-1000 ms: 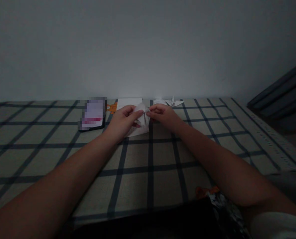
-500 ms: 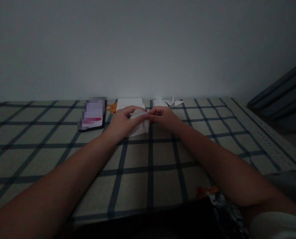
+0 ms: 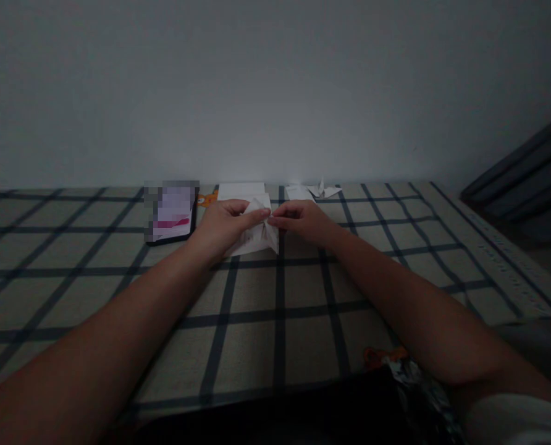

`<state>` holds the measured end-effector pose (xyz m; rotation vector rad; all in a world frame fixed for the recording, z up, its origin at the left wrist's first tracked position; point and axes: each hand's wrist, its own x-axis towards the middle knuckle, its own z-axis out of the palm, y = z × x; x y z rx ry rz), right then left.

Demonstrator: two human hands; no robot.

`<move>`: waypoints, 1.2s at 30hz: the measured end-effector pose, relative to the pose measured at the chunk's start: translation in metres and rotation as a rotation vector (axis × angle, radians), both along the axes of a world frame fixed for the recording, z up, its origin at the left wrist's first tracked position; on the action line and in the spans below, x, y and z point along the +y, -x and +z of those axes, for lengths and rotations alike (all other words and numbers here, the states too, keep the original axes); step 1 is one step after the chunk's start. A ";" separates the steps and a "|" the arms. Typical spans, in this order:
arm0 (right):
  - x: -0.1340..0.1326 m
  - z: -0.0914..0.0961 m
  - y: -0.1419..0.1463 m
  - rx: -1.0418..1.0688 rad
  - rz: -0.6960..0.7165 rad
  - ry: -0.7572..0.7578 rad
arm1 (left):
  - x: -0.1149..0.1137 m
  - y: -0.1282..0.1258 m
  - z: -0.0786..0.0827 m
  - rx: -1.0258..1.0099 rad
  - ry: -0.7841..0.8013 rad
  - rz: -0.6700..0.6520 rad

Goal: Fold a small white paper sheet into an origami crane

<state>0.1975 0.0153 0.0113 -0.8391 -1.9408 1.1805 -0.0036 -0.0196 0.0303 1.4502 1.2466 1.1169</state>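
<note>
A creased sheet of white paper (image 3: 257,237) is held between my two hands, low over the checked cloth. My left hand (image 3: 227,224) grips its left side, with the thumb lying across the front. At the paper's right edge, the thumb and fingers of my right hand (image 3: 301,217) pinch together. The paper is folded and bunched where the fingertips meet, and its lower corner points down and to the right. Behind my left hand lie flat white sheets (image 3: 241,188), partly covered by it.
A phone (image 3: 173,213) with a lit, blurred screen lies left of my hands. Beyond my right hand are a folded white paper (image 3: 300,193) and a folded paper crane (image 3: 322,190). A plain wall (image 3: 275,93) rises behind the checked cloth (image 3: 303,284); dark folded fabric (image 3: 530,185) is at right.
My left hand has shifted slightly left, and the paper has opened out, showing a raised top point and a clearer lower corner. My right hand has barely moved.
</note>
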 end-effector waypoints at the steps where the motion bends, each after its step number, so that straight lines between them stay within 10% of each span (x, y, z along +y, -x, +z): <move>1: 0.000 0.000 0.000 0.005 0.001 0.005 | 0.000 0.000 0.001 -0.004 0.004 0.002; 27: -0.002 0.000 0.001 -0.027 0.026 -0.014 | 0.000 -0.002 0.005 -0.023 -0.046 0.087; 36: -0.004 0.001 0.003 -0.023 0.027 -0.016 | -0.002 0.002 0.004 0.187 -0.309 0.161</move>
